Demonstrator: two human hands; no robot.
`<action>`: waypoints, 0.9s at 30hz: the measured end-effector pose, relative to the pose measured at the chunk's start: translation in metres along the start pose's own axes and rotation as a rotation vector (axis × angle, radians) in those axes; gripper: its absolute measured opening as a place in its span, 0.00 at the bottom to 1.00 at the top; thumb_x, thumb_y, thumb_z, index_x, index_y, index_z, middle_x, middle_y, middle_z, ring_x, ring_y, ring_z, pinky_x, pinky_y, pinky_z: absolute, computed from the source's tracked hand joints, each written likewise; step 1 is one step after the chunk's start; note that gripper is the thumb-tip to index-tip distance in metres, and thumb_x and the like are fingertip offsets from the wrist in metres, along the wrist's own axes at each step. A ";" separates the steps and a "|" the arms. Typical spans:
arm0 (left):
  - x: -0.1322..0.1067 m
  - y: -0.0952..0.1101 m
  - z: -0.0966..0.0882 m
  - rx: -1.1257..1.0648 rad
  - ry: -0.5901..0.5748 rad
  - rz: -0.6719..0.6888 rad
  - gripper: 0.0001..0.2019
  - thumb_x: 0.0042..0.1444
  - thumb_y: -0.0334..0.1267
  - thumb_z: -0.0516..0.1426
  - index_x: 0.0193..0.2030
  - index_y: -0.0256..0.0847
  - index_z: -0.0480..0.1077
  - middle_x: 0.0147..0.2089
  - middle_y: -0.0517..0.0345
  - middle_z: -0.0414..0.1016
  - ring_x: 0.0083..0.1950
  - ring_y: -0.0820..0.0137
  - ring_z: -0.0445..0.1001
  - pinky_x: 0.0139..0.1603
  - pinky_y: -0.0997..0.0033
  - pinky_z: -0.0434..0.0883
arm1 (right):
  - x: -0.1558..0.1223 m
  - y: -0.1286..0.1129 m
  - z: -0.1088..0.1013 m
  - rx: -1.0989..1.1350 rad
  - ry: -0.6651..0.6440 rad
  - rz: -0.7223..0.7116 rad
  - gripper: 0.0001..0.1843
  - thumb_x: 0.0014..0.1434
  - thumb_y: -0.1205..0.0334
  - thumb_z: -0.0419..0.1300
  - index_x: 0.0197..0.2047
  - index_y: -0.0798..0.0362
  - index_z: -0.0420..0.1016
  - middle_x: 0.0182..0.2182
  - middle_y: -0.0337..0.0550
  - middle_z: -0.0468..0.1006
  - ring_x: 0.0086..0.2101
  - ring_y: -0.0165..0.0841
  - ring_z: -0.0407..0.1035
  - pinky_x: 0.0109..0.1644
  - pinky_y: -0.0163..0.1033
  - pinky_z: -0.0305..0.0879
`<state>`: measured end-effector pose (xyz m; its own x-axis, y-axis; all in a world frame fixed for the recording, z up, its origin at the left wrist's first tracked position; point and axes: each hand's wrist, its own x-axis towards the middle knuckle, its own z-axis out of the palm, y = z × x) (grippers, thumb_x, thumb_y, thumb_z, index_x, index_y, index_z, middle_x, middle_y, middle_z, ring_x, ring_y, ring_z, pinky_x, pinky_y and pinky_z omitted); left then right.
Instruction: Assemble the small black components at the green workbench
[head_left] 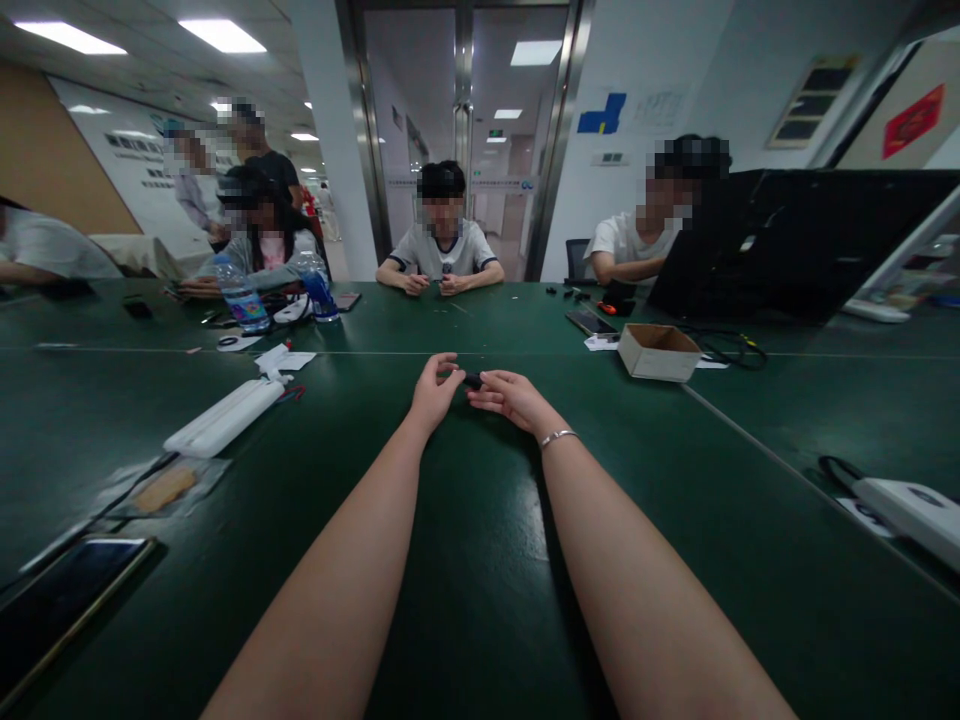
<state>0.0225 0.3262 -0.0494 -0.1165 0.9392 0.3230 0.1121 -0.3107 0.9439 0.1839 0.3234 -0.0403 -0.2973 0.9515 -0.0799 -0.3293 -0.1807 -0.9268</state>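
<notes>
Right hand (516, 398) pinches small black piece (472, 381), left hand (436, 390) at its end, grip unclear; apparently two-handed handling, next needs steadiness.

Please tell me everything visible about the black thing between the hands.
The black thing is small and longish, roughly level, with no parts distinguishable; its material is unclear. The right hand holds its right end; the left hand is at its left end, contact hard to confirm. It is over the green table.
</notes>
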 end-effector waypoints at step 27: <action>0.003 -0.009 0.000 0.104 -0.082 -0.018 0.12 0.55 0.34 0.53 0.46 0.39 0.70 0.27 0.62 0.67 0.30 0.73 0.66 0.32 0.74 0.62 | 0.000 0.001 -0.003 0.008 -0.028 -0.033 0.05 0.62 0.76 0.60 0.40 0.59 0.72 0.33 0.48 0.80 0.31 0.35 0.78 0.40 0.39 0.78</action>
<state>0.0207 0.3317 -0.0569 -0.0392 0.9544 0.2958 0.2133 -0.2812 0.9356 0.1863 0.3243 -0.0424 -0.3113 0.9495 -0.0391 -0.3464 -0.1517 -0.9257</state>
